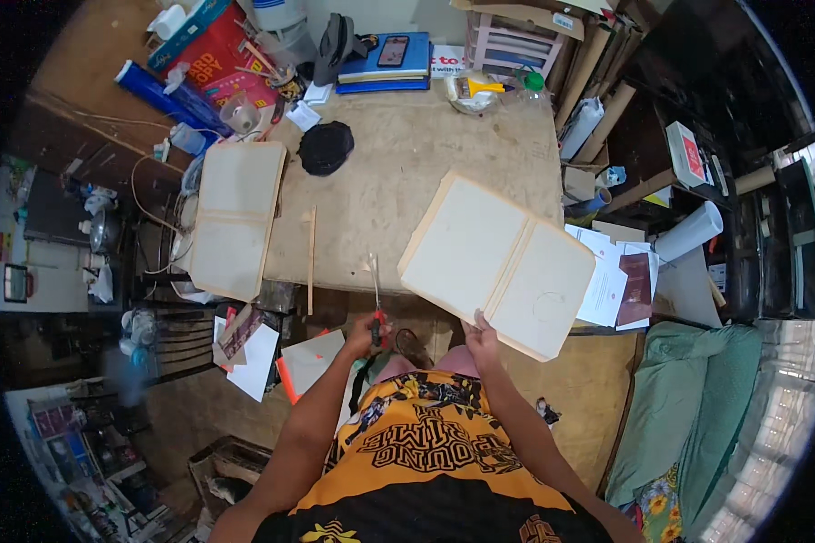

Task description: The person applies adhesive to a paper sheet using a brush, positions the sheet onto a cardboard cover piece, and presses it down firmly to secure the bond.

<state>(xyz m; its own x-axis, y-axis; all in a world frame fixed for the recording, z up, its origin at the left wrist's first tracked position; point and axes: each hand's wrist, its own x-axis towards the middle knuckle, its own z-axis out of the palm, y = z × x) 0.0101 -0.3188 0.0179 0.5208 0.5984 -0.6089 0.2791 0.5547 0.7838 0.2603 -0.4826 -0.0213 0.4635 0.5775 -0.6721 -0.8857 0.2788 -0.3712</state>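
My left hand [362,336] is closed round the red and black handles of a pair of scissors [375,282], whose blades point away from me, near the table's front edge. In my right hand [483,337] is the near edge of a flat, pale two-panel board cover [469,233] with tan borders and a double-lined spine strip. That cover lies tilted over the table's front right, partly overhanging the edge. A faint round pencil mark shows on its right panel. A similar board cover [233,217] rests at the table's left edge, apart from both hands. Between them lies a thin wooden strip [312,261].
The wooden table [380,195] carries a black cloth item [326,147], blue folders [353,77] with a phone [393,52], and a yellow-handled brush [482,88] on a tub. Papers [598,281] sit at right. A green cloth [675,407] covers something at lower right.
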